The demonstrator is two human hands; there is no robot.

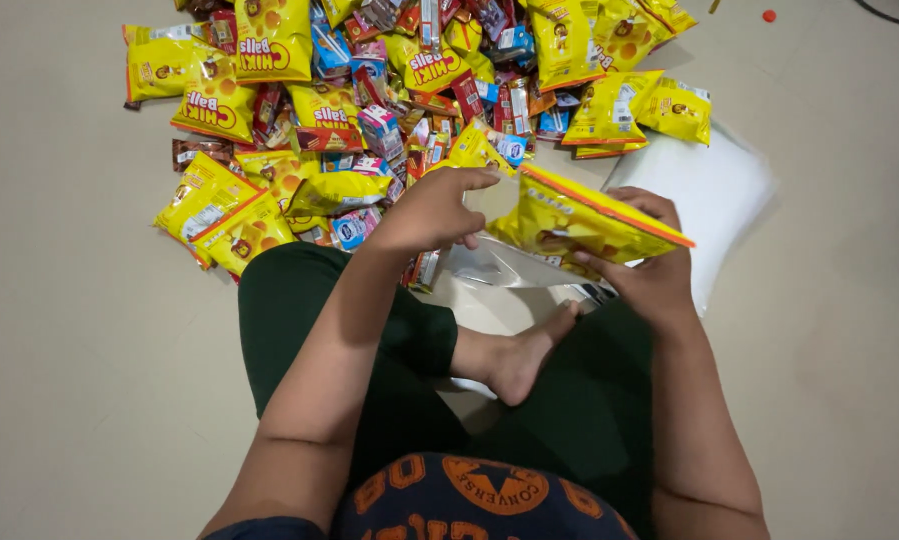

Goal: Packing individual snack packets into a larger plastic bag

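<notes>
my right hand (pixel 649 262) grips the yellow crinkly foil snack bag (pixel 579 222) above my lap; my left hand (pixel 431 210) pinches its far edge. it looks light, puffy, slippery, best held by seams.

Single cam, head-worn, looks steeply down from above the person's lap, close range. Facing forward over crossed legs (pixel 419 350) to snack pile (pixel 399 90) on floor (pixel 69 350) at frame top. No 2nd view to overlap.

snack pile (pixel 389 90) ahead, bare floor (pixel 79 330) left
</notes>
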